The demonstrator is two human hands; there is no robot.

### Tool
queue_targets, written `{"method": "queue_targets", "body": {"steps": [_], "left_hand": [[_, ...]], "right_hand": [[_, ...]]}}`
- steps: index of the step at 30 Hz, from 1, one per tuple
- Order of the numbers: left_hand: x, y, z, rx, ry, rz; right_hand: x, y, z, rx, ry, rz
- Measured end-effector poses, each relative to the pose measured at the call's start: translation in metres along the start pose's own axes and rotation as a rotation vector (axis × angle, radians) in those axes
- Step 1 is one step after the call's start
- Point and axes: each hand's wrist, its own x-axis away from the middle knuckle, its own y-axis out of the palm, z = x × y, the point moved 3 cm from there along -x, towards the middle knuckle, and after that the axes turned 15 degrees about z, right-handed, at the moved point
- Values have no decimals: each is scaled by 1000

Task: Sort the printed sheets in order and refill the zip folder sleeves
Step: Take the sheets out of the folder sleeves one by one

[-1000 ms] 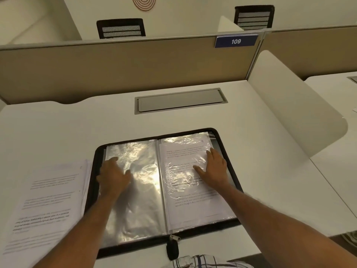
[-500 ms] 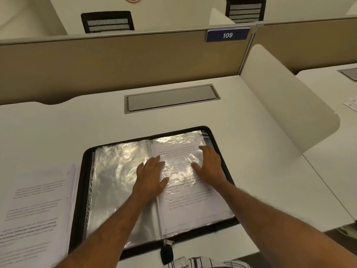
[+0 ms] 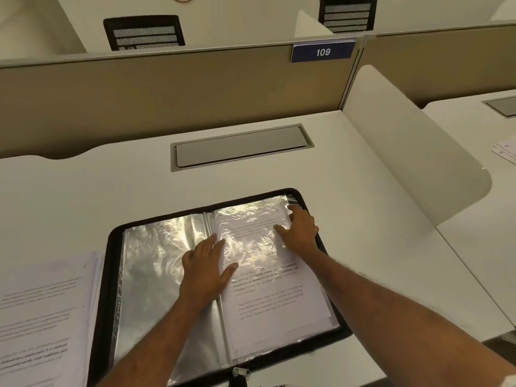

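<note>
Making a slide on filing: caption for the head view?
Left hand by the spine, right hand at the top corner of the filled sleeve in the zip folder; printed sheets stacked alongside.

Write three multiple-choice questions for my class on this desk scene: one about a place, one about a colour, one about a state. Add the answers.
1. Where does the left hand rest?
A) on a keyboard
B) on the open zip folder, by its middle fold
C) on a chair arm

2. What colour is the folder's outer edge?
A) black
B) red
C) white

3. What state is the right-hand sleeve in?
A) empty
B) holding a printed sheet
C) torn out

Answers:
1 B: the palm lies by the fold, with the fingers reaching onto the right page.
2 A: a black border runs round the clear sleeves.
3 B: lines of text show through the plastic.
</note>
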Motion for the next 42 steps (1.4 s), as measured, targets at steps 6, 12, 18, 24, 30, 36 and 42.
{"method": "queue_targets", "body": {"steps": [6,12,18,24,30,36,42], "left_hand": [[7,5,-1,10,15,40],[-5,3,-1,29,32,58],[-51,1,-7,69,55,46],[-97,3,-15,129,-9,13],[-125,1,-10,184,40,96],[-133,2,-6,271,70,98],[-137,-6,-6,513,-15,19]], "right_hand": [[-19,-1,-5,-105,34,37],[-33,1,-15,-219,-36,-57],[-60,4,-33,-219,-150,-76],[-87,2,-52,-45,-355,-212],[-92,-3,-49,-106,-358,-274],[-96,-10,-43,-176,-374,-318],[-101,-17,-40,-230,-321,-354]]}}
